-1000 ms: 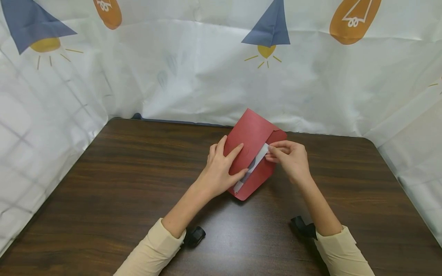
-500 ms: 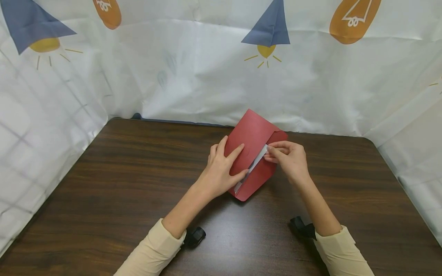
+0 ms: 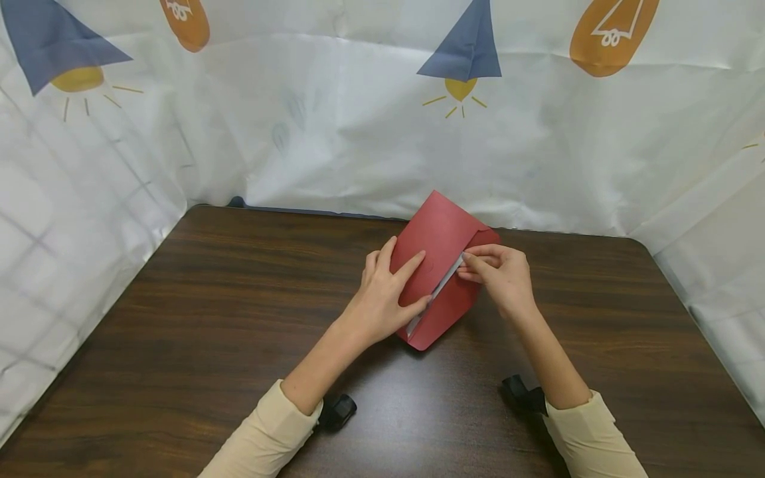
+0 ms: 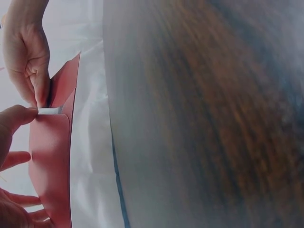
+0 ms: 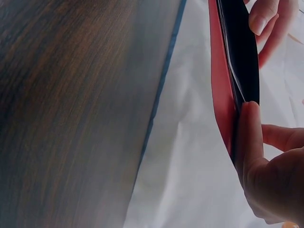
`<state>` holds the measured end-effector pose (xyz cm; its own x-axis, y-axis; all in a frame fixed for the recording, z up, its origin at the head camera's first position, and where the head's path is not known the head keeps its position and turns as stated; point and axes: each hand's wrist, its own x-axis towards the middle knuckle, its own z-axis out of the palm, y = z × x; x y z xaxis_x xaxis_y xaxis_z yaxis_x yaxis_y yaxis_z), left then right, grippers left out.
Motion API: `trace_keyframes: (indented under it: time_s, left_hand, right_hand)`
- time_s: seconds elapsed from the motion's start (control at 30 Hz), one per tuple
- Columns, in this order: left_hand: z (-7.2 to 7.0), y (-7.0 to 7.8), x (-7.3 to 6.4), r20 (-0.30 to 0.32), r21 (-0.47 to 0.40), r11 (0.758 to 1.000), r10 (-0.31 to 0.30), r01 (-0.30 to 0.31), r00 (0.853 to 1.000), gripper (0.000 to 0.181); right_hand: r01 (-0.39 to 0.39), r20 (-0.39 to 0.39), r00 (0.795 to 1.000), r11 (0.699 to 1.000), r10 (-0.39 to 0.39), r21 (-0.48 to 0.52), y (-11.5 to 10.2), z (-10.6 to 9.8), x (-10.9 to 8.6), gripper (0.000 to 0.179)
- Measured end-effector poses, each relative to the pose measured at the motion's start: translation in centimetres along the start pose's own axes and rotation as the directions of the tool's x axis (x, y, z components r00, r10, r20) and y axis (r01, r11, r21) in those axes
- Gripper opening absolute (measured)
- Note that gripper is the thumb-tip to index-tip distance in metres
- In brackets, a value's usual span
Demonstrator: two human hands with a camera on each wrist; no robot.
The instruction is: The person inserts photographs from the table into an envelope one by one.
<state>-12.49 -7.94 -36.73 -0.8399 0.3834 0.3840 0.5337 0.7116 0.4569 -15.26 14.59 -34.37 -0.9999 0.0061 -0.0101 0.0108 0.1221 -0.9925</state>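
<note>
A red envelope (image 3: 436, 232) lies slanted near the far side of the table, its flap side (image 3: 454, 302) facing right. A narrow strip of white paper (image 3: 447, 273) shows in its opening. My left hand (image 3: 382, 292) rests on the envelope's front with spread fingers, the thumb at the opening. The right hand (image 3: 505, 275) pinches the upper end of the paper between thumb and forefinger. In the left wrist view, the paper (image 4: 50, 111) shows as a thin band by the left thumb. The envelope (image 5: 221, 85) appears nearly edge-on in the right wrist view.
The dark wood-grain table (image 3: 239, 318) extends around both arms. A white printed sheet (image 3: 335, 133) hangs behind the table and along its sides. Black wrist devices sit under the left (image 3: 337, 411) and right (image 3: 524, 393) wrists.
The paper has slid deeper into the envelope, and its visible strip has become narrower. The envelope has shifted slightly right along with my left hand. My right hand stays almost in place.
</note>
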Motion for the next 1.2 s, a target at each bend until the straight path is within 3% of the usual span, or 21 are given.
trace_keyframes:
  time_s: [0.67, 0.97, 1.2]
  left_hand:
    - [-0.17, 0.19, -0.09, 0.02, 0.0, 1.0, -0.008, 0.008, 1.0, 0.064]
    - [-0.26, 0.19, -0.09, 0.067, 0.011, 0.999, -0.039, 0.038, 0.997, 0.065]
    - [-0.26, 0.31, -0.13, 0.114, 0.001, 0.998, -0.07, 0.07, 0.991, 0.066]
  right_hand:
    - [-0.009, -0.005, 1.0, 1.0, 0.009, 0.002, -0.01, -0.05, -0.07, 0.032]
    - [-0.008, 0.006, 1.0, 0.999, 0.008, -0.031, -0.14, -0.23, -0.11, 0.033]
    - [0.002, -0.028, 1.0, 1.0, -0.001, 0.012, -0.27, -0.87, 0.06, 0.033]
